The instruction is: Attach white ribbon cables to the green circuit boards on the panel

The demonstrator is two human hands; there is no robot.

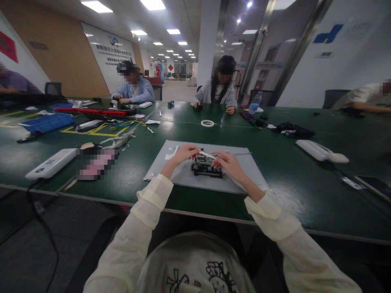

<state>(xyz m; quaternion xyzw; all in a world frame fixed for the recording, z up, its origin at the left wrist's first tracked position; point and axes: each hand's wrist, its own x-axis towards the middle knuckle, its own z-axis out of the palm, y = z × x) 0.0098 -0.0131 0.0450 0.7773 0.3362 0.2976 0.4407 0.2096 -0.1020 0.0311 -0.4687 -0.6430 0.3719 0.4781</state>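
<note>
Between my hands a thin white strip, perhaps a flat ribbon cable [207, 154], is stretched above a green circuit board [203, 160]. My left hand [187, 153] pinches the strip's left end. At its right end, the fingers of my right hand [226, 163] are closed on it. Below, the board sits in a black frame [207, 172], which rests on a flat grey panel [165, 171]. A white piece [171, 154] lies on the panel left of my left hand. Whether the strip is joined to the board is too small to tell.
A white power strip [51, 163] and a pink pouch [97, 164] lie at left. Behind them is a blue tray [47, 123]. A tape roll [207, 123] lies ahead, and a water bottle [255, 103] stands farther back. Another white power strip [314, 150] is at right. Several people sit around the table.
</note>
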